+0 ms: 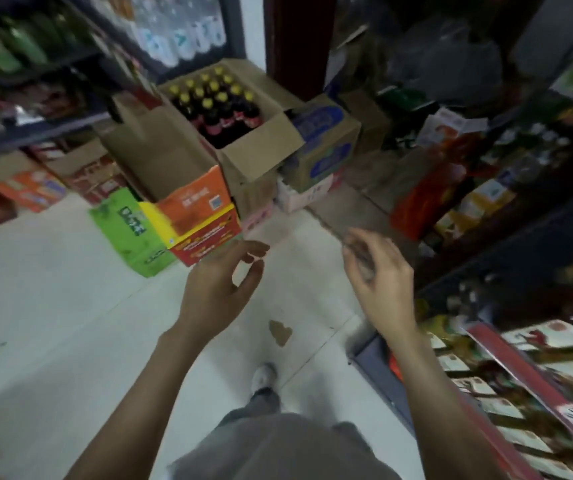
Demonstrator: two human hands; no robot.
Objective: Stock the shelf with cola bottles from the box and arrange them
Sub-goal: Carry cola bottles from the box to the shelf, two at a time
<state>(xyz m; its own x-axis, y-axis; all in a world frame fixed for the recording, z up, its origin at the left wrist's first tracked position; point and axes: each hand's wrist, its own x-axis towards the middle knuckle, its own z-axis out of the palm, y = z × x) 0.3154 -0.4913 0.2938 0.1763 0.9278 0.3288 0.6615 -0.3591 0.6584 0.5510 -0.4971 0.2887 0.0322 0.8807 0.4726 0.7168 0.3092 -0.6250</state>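
An open cardboard box stands on other cartons at the far end of the aisle. Several dark cola bottles with yellow caps and red labels stand upright inside it. My left hand hovers over the floor in front of the box, fingers curved and apart, holding nothing. My right hand is level with it to the right, near the right shelf, fingers loosely spread and empty. Both hands are well short of the box. The picture is blurred by motion.
An orange and red carton and a green carton sit on the white tiled floor before the cola box. A blue-printed carton stands to its right. Shelves of goods line both sides. My foot is below.
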